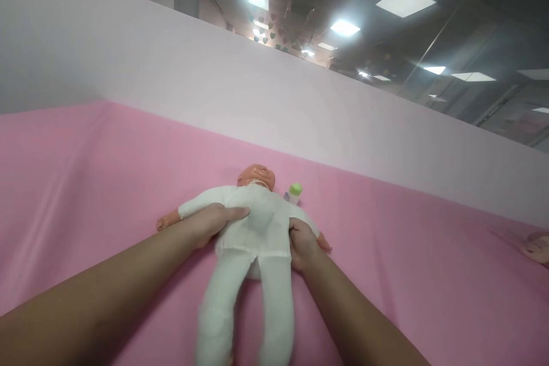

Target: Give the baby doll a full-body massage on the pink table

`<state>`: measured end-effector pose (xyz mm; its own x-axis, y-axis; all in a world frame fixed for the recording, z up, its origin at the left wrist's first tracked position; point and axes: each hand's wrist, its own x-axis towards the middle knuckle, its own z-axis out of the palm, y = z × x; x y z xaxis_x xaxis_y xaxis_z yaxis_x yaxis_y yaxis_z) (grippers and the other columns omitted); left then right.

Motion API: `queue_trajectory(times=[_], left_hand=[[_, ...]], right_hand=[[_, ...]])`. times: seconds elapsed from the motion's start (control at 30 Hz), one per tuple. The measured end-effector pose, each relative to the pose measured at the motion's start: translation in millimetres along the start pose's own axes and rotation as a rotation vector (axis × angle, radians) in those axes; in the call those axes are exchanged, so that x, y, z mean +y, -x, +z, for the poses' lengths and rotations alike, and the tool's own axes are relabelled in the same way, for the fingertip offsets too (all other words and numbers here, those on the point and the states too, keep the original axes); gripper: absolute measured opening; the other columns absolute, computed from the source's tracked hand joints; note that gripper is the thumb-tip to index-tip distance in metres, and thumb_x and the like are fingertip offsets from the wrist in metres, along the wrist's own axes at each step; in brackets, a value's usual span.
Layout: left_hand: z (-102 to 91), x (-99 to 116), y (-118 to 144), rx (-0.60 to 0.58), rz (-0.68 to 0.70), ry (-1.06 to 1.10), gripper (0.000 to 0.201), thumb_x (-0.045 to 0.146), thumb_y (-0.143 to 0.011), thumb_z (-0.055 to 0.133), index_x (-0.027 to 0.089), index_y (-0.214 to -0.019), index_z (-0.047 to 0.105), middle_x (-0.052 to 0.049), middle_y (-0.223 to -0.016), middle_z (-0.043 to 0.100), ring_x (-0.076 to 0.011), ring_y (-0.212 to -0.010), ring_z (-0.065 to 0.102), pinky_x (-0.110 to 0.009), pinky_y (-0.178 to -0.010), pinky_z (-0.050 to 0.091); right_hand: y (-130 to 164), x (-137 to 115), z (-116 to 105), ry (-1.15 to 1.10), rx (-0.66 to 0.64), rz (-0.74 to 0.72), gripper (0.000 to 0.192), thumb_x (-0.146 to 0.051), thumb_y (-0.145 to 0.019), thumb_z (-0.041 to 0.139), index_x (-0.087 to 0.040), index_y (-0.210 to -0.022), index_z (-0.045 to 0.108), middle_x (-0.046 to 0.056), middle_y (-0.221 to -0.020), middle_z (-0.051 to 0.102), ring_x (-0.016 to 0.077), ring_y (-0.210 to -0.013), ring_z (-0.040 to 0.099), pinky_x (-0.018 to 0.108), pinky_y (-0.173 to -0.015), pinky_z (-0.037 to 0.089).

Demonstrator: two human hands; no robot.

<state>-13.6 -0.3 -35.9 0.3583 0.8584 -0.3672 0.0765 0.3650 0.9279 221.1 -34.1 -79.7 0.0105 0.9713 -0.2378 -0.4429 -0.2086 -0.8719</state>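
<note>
A baby doll [257, 229] in a white cloth suit lies on its back on a pink sheet, head away from me and legs toward me. My left hand [214, 223] grips the left side of its torso, thumb laid on the chest and fingers hidden beneath. On the other side, my right hand [301, 243] is closed round the torso's edge below the doll's arm, with its fingertips out of sight. A small bottle with a green cap [294, 192] lies beside the doll's shoulder, near its head.
The pink sheet [128, 183] spreads under everything and has a few folds. Behind it rises a white wall [240, 91], with glass and ceiling lights above. Part of another doll's head [537, 247] shows at the right edge.
</note>
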Motion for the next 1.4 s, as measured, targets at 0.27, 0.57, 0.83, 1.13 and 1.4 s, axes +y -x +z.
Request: queue_trajectory(times=[0.27,0.57,0.83,1.13,1.4], left_hand=[[-23.9,8,-1,0.232,0.136,-1.011,0.069,0.084,-0.081,0.041,0.021,-0.071,0.065,-0.014,-0.077,0.074,-0.0363,-0.077,0.068,-0.043,-0.070,0.044],[1.6,9,20,0.273,0.469,-1.054,0.046,0.064,-0.092,0.044,0.023,-0.071,0.048,-0.002,-0.068,0.066,-0.0219,-0.065,0.059,-0.032,-0.057,0.030],[-4.8,7,17,-0.043,0.338,-1.019,0.047,0.068,-0.078,0.061,0.023,-0.081,0.050,0.000,-0.071,0.062,-0.0199,-0.064,0.055,-0.030,-0.054,0.032],[-16.7,10,11,-0.082,0.383,-0.841,0.047,0.061,-0.067,0.077,0.023,-0.073,0.049,0.003,-0.067,0.055,-0.0164,-0.061,0.049,-0.026,-0.052,0.033],[-10.3,45,-72,0.317,0.440,-0.243,0.041,0.049,-0.075,0.068,0.022,-0.106,0.065,-0.009,-0.104,0.073,-0.0276,-0.092,0.068,-0.033,-0.073,0.050]], right_hand=[[6,-22,-6,0.843,0.068,-0.212,0.040,-0.055,-0.086,0.061,-0.022,-0.066,0.052,-0.002,-0.060,0.053,0.0153,-0.056,0.048,0.027,-0.055,0.037],[22,-20,12,1.073,0.061,-0.548,0.034,-0.044,-0.088,0.058,-0.023,-0.067,0.042,-0.006,-0.056,0.045,0.0133,-0.055,0.041,0.026,-0.055,0.031],[32,-9,28,1.269,-0.121,-0.563,0.034,-0.038,-0.085,0.063,-0.022,-0.066,0.039,-0.008,-0.054,0.042,0.0108,-0.052,0.038,0.025,-0.052,0.027],[35,-16,27,1.160,0.049,-0.572,0.035,-0.043,-0.084,0.064,-0.023,-0.064,0.043,-0.007,-0.055,0.045,0.0118,-0.052,0.041,0.026,-0.053,0.031],[-60,-52,56,0.444,0.433,-0.538,0.023,-0.044,-0.078,0.066,-0.023,-0.086,0.061,0.001,-0.085,0.067,0.0213,-0.083,0.062,0.031,-0.074,0.047]])
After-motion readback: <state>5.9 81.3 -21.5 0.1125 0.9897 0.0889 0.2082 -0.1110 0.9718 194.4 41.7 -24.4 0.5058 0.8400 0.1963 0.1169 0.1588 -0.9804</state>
